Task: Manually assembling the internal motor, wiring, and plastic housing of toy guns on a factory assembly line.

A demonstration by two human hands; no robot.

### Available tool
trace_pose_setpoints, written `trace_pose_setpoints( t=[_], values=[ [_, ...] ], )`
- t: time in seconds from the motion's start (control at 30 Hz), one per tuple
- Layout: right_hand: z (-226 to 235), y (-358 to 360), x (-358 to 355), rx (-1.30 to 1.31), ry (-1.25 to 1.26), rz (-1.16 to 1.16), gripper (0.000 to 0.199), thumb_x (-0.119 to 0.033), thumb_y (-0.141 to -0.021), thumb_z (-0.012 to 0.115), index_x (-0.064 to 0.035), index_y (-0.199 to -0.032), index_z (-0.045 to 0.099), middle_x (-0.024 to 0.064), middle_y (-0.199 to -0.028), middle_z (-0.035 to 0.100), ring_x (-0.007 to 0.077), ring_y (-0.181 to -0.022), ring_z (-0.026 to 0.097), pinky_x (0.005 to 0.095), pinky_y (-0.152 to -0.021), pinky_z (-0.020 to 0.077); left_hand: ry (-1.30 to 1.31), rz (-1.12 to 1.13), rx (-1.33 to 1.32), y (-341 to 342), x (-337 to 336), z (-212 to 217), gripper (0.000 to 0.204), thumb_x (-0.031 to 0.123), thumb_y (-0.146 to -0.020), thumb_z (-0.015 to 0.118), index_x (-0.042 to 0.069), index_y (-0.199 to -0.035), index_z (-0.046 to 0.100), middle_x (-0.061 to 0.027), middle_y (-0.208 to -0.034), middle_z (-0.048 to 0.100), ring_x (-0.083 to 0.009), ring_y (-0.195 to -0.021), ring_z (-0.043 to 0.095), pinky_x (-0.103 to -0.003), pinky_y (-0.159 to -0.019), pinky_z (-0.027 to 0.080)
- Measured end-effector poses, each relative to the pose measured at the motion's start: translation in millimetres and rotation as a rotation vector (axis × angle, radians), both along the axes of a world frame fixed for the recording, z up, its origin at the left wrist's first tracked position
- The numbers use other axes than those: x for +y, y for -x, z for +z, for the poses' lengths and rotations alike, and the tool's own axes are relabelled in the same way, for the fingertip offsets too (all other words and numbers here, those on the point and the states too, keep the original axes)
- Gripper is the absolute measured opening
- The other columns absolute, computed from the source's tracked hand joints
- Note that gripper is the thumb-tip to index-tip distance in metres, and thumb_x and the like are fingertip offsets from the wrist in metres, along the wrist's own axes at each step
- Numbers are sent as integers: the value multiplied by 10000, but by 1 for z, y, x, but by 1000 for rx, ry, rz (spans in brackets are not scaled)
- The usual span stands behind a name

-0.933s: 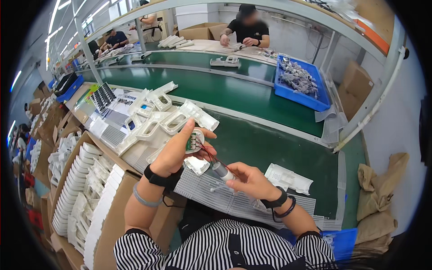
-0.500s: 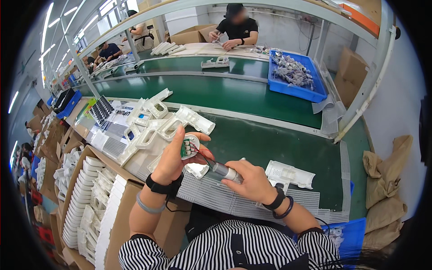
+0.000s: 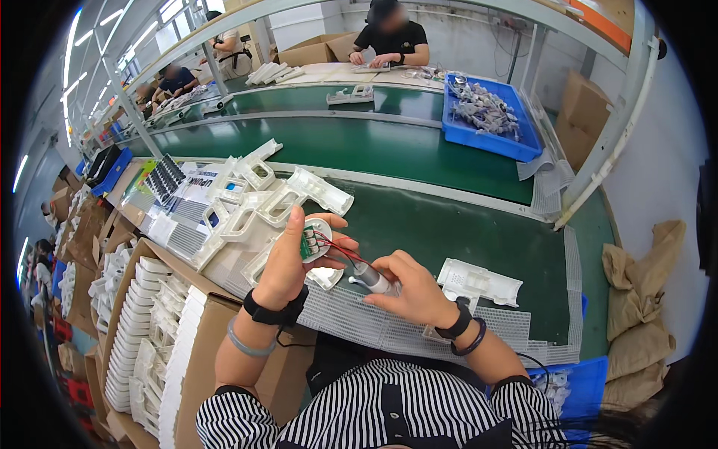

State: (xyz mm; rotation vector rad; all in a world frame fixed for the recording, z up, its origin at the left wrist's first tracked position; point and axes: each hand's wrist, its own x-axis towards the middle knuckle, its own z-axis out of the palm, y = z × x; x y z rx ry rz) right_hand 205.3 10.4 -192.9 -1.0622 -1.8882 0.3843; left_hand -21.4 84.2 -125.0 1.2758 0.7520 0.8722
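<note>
My left hand (image 3: 278, 262) is closed around a round white cap with a small green circuit board (image 3: 309, 242) in it. Red and dark wires (image 3: 340, 249) run from the board to a grey-and-white cylindrical part (image 3: 370, 279), perhaps a small motor. My right hand (image 3: 416, 290) grips this cylinder between thumb and fingers; a small whitish tip sticks out at its left end. Several white plastic housing halves (image 3: 320, 191) lie beyond my left hand. Another white housing half (image 3: 479, 283) rests on the green surface to the right of my right hand.
At left stands a cardboard box (image 3: 196, 352) packed with white shells. Ribbed mats (image 3: 389, 325) cover the near edge. Across the green belt (image 3: 336, 150) sit a blue tray (image 3: 493, 148) of small parts and a co-worker (image 3: 389, 37). A metal post (image 3: 609, 161) rises at right.
My right hand has turned the cylinder, so its whitish tip now shows at the left, and the red wires are more spread. My left hand keeps its hold. The co-worker's hands have lowered.
</note>
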Motion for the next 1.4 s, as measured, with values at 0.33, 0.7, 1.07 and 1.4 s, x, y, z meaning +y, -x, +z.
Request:
trace_pose_setpoints(
  t=[0.33, 0.7, 1.07, 1.4],
  values=[
    [2, -8, -13, 415, 602, 301, 253, -200, -1002, 666, 2, -1152, 683, 31, -863, 652, 67, -744, 568, 263, -671, 477, 2, 69, 39, 2, -1, 1, 821, 727, -1021, 252, 18, -1244, 601, -180, -1018, 738, -305, -954, 750, -375, -796, 619],
    [-42, 40, -13, 368, 403, 481, 197, -184, -1019, 607, -17, -1080, 690, 201, -1320, 623, 279, -1205, 609, 360, -963, 503, 64, -122, -100, -8, -9, 2, 810, 703, -1038, 238, 21, -1293, 593, -173, -1091, 732, -285, -1018, 729, -380, -897, 577],
    [-33, 33, -13, 158, 212, -18, 178, -177, -969, 638, -59, -1083, 705, 138, -1129, 657, 356, -1009, 656, 408, -856, 544, -50, -108, -35, -10, -15, 7, 869, 754, -1006, 227, 7, -1290, 568, -209, -1105, 721, -314, -1029, 723, -440, -948, 567],
    [-39, 25, -1, 424, 64, 123, 141, -90, -959, 661, 29, -1034, 657, 119, -1090, 603, 191, -914, 681, 322, -769, 563, 12, -155, -175, -15, -12, 0, 829, 703, -1034, 249, -16, -1313, 552, -187, -1105, 727, -280, -1010, 731, -408, -900, 598]
  ],
)
